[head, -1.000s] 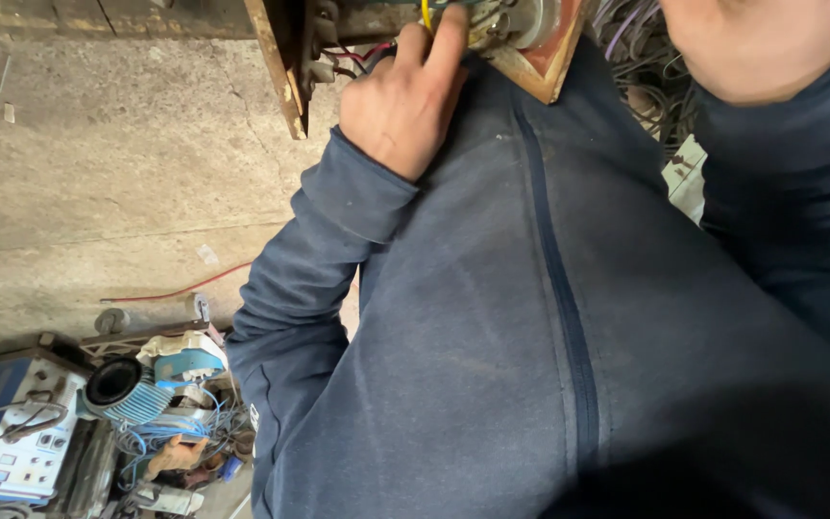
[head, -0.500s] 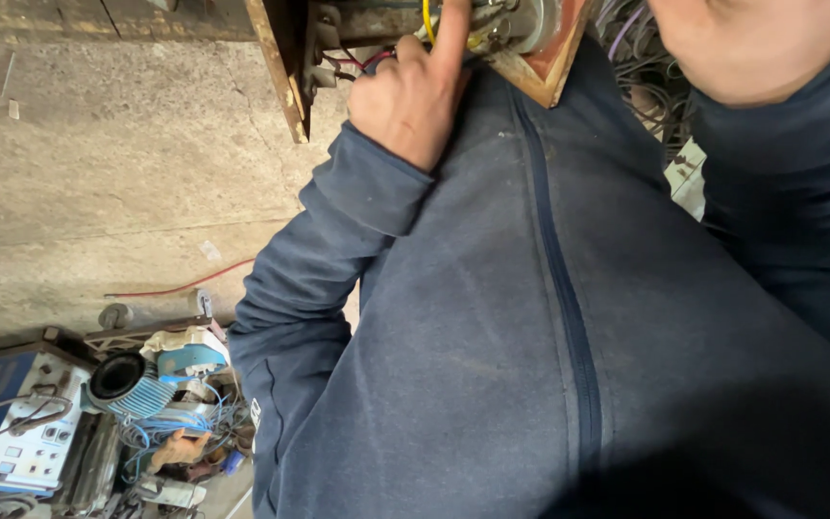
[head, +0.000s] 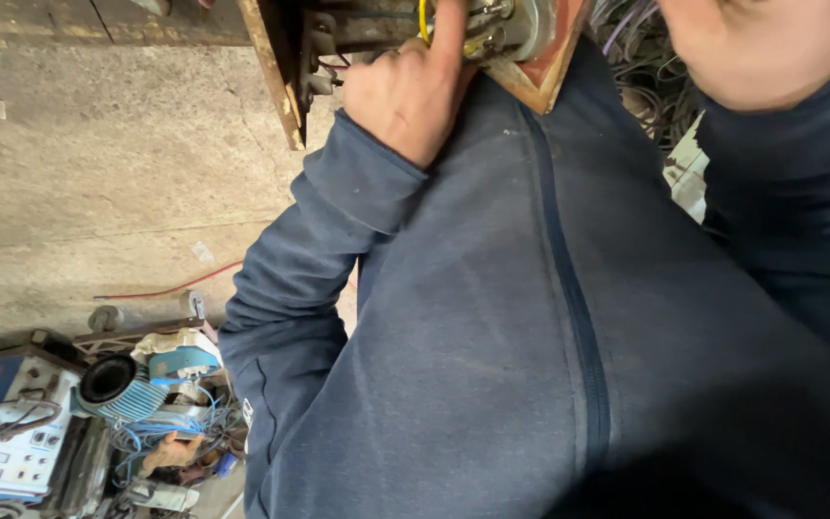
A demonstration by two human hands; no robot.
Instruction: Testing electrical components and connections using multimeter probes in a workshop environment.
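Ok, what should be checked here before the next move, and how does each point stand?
1. Left hand reaches the metal fitting: ok, its index finger points up against it.
2. Yellow wire clear of that finger: not ok, it runs right beside it.
3. Left hand's grip: cannot tell, the curled fingers hide it.
4. Right hand free: cannot tell, its fingers are out of frame.
5. Blue wires on the floor away from the work: ok.

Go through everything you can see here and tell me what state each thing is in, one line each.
Left hand: raised, forefinger stretched up onto the metal assembly.
Right hand: only partly in frame, grip not visible.
Metal assembly: on a rusty bracket, wiring exposed.
Yellow wire: runs beside the forefinger.
Red wire: slack on the concrete floor.
Blue wires: tangled.
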